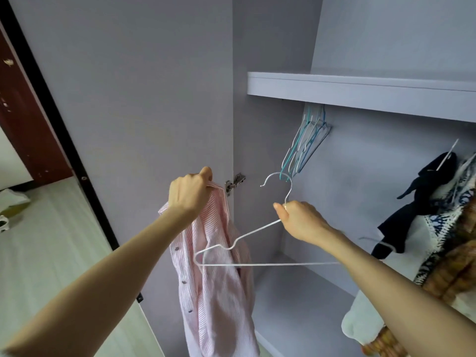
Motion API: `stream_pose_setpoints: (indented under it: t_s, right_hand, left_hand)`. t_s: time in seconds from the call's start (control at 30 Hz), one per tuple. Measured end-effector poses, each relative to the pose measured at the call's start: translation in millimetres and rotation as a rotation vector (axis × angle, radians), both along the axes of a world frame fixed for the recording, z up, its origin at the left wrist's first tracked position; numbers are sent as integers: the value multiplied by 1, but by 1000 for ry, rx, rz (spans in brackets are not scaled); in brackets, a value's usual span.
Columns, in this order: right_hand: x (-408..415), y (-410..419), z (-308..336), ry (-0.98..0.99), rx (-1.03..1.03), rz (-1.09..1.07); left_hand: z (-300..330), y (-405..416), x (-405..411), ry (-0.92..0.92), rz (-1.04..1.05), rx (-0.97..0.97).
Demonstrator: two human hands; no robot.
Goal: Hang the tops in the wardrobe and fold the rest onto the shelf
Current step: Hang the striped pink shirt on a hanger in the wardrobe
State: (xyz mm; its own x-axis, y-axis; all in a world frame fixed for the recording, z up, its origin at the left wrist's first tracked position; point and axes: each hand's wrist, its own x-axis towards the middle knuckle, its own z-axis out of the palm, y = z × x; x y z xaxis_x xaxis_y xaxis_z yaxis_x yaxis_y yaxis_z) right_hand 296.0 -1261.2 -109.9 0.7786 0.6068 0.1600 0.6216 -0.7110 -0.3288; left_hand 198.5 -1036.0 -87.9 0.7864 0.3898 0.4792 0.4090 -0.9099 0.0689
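The pink striped shirt [211, 274] hangs from my left hand [189, 191], my grip pinching its collar before the lilac wardrobe door [128, 99]. My right hand [300, 219] grips a white wire hanger [247, 253] at its neck. A shelf [360, 95] runs above spare hangers [304, 145]; dark and patterned clothes [438, 202] hang at right. Pale floor [51, 240] lies left.

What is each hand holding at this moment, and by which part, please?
The left hand grips the pink striped shirt at its collar. The right hand pinches the white wire hanger at its neck, just below the hook.
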Motion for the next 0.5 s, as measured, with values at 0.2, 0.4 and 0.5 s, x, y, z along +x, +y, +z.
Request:
stream_pose_setpoints:
  t_s: [0.2,0.4,0.5]
  right_hand:
    - [1,4,8,-81,73,-144]
    - [14,-9,22,-195,-15,-188]
    - [8,-4,21,-182,61,-126]
  left_hand:
    - [-4,1,4,15,-13,41]
    - [-7,20,-11,94,-9,47]
    - [-6,15,-13,76,-23,-5]
